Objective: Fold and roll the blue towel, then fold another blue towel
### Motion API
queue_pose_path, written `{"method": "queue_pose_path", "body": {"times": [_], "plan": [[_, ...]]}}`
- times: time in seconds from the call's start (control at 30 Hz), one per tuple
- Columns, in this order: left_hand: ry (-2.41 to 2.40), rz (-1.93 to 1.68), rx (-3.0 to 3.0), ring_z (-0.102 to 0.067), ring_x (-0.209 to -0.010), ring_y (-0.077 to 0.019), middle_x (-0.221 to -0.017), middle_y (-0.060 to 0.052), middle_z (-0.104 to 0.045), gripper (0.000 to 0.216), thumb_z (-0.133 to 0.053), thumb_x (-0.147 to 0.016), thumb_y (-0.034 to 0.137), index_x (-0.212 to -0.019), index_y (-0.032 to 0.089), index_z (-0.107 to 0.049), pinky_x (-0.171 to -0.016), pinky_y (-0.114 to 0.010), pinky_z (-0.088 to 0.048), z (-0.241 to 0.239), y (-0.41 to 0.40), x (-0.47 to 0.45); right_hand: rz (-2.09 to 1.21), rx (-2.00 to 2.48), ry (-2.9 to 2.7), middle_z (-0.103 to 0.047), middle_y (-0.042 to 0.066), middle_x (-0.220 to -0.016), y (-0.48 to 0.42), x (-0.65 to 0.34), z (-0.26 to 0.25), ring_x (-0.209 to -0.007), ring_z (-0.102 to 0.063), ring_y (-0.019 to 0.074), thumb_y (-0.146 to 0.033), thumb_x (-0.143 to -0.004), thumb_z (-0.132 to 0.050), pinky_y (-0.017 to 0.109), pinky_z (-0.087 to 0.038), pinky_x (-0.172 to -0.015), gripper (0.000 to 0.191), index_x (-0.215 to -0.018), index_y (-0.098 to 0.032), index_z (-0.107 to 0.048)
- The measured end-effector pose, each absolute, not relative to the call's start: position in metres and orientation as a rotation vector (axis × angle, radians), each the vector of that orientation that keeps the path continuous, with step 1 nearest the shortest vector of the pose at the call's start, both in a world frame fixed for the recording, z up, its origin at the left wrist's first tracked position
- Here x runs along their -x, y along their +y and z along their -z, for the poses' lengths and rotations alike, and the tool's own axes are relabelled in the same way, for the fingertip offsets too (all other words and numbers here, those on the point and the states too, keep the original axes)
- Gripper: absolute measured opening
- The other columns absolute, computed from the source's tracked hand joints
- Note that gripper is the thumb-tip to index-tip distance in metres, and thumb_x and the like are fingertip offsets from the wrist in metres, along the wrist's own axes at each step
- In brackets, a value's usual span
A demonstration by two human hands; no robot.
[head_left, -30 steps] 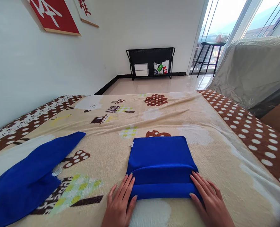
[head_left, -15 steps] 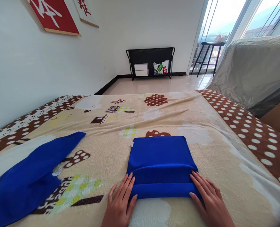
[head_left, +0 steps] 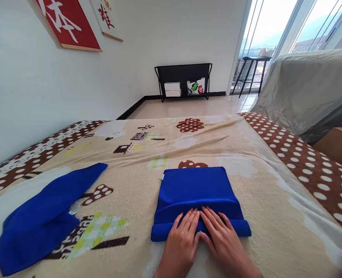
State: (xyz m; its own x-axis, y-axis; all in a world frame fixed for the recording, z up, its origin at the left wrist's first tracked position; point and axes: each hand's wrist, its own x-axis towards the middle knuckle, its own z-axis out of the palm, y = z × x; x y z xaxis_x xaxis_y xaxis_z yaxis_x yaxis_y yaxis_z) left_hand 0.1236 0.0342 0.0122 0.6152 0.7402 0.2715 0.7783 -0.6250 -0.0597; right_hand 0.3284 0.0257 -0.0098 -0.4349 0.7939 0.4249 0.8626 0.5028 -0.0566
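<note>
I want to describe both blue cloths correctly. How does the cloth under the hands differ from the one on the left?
The folded cloth lies as a neat rectangle with straight edges; the loose cloth lies crumpled and irregular. Both the left hand and right hand press on the folded cloth; nothing touches the loose cloth. Both are the same blue and rest on the blanket.

White wall [head_left: 43, 88], two hanging scrolls [head_left: 69, 23] high on it, red and pale. Glossy tile floor [head_left: 194, 106]. Black rack [head_left: 184, 81] against the far wall, white boxes [head_left: 172, 89] inside. Right of the rack: bright sliding glass door [head_left: 263, 34], dark stool [head_left: 253, 73] before it. Sheet-covered furniture [head_left: 306, 92] nearer than the stool.
</note>
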Motion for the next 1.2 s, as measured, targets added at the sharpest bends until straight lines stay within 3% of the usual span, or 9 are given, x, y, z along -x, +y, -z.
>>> {"method": "queue_pose_path", "body": {"times": [0.13, 0.33, 0.43, 0.53, 0.6, 0.73, 0.87, 1.07, 1.2], "plan": [[-1.545, 0.348, 2.404, -0.052, -0.134, -0.0192, -0.150, -0.001, -0.051, 0.050, -0.045, -0.100, 0.034, -0.149, 0.024, -0.042, -0.106, -0.039, -0.043, 0.002, 0.034, -0.069, 0.279, 1.641, -2.189, -0.049, 0.004, -0.149, 0.030, -0.377, 0.027, -0.134, -0.052, 0.0226, -0.052, -0.100, -0.042, 0.041, -0.037, -0.106, 0.057, -0.149, -0.023, -0.042], [-1.602, 0.449, 2.213, -0.045, -0.140, -0.0243, -0.151, -0.007, -0.050, 0.047, -0.045, -0.097, 0.019, -0.143, 0.020, -0.051, -0.121, -0.051, -0.013, -0.002, 0.022, -0.060, 0.386, 1.743, -2.080, -0.049, 0.009, -0.149, 0.024, -0.396, 0.027, -0.138, -0.046, 0.0286, -0.047, -0.101, -0.039, 0.051, -0.027, -0.113, 0.053, -0.142, -0.018, -0.050], [-1.374, 0.431, 2.406, -0.044, -0.141, -0.0203, -0.151, -0.008, -0.049, 0.053, -0.045, -0.092, 0.012, -0.145, 0.014, -0.048, -0.118, -0.040, -0.026, -0.015, 0.024, -0.100, 0.379, 1.664, -2.095, -0.051, 0.008, -0.148, 0.026, -0.369, 0.011, -0.137, -0.048, 0.0260, -0.036, -0.100, -0.043, 0.047, -0.029, -0.114, 0.044, -0.139, -0.018, -0.054], [-1.227, 0.331, 2.608, -0.049, -0.137, -0.0185, -0.150, -0.006, -0.051, 0.054, -0.046, -0.097, 0.025, -0.149, 0.014, -0.042, -0.107, -0.034, -0.043, -0.021, 0.033, -0.128, 0.238, 1.464, -2.328, -0.048, 0.002, -0.151, 0.030, -0.348, 0.001, -0.137, -0.048, 0.0183, -0.038, -0.101, -0.044, 0.035, -0.038, -0.109, 0.048, -0.147, -0.024, -0.045], [-1.271, 0.288, 2.645, -0.052, -0.135, -0.0198, -0.150, -0.005, -0.051, 0.054, -0.046, -0.099, 0.036, -0.150, 0.019, -0.041, -0.103, -0.037, -0.047, -0.019, 0.040, -0.127, 0.187, 1.421, -2.409, -0.046, 0.002, -0.152, 0.034, -0.346, 0.004, -0.138, -0.047, 0.0185, -0.045, -0.100, -0.044, 0.035, -0.041, -0.106, 0.055, -0.151, -0.026, -0.039], [-1.615, 0.327, 2.442, -0.052, -0.135, -0.0221, -0.150, -0.004, -0.051, 0.054, -0.045, -0.100, 0.039, -0.152, 0.025, -0.038, -0.105, -0.043, -0.046, -0.005, 0.048, -0.084, 0.282, 1.624, -2.253, -0.045, 0.006, -0.152, 0.037, -0.370, 0.023, -0.136, -0.049, 0.0233, -0.052, -0.099, -0.044, 0.042, -0.039, -0.107, 0.062, -0.153, -0.022, -0.036], [-1.738, 0.445, 2.250, -0.049, -0.138, -0.0245, -0.150, -0.007, -0.052, 0.055, -0.047, -0.100, 0.033, -0.154, 0.027, -0.034, -0.113, -0.049, -0.034, 0.003, 0.039, -0.044, 0.295, 1.622, -2.221, -0.046, 0.007, -0.153, 0.032, -0.397, 0.032, -0.138, -0.047, 0.0228, -0.047, -0.100, -0.044, 0.041, -0.035, -0.108, 0.060, -0.152, -0.019, -0.035], [-1.350, 0.587, 2.445, -0.057, -0.129, -0.0195, -0.136, -0.006, -0.064, 0.051, -0.053, -0.091, 0.010, -0.140, 0.025, -0.053, -0.108, -0.033, -0.037, -0.012, 0.008, -0.032, 0.211, 1.382, -2.181, -0.060, 0.006, -0.138, 0.009, -0.432, 0.025, -0.127, -0.054, 0.0240, -0.029, -0.093, -0.058, 0.040, -0.038, -0.101, 0.046, -0.138, -0.028, -0.052], [-1.245, 0.544, 2.532, -0.064, -0.118, -0.0176, -0.124, -0.003, -0.071, 0.050, -0.052, -0.086, 0.007, -0.133, 0.023, -0.059, -0.104, -0.030, -0.039, -0.014, 0.003, -0.028, 0.188, 1.273, -2.255, -0.069, 0.003, -0.121, 0.000, -0.451, 0.028, -0.113, -0.062, 0.0205, -0.021, -0.086, -0.063, 0.035, -0.042, -0.096, 0.048, -0.133, -0.029, -0.058]]}}
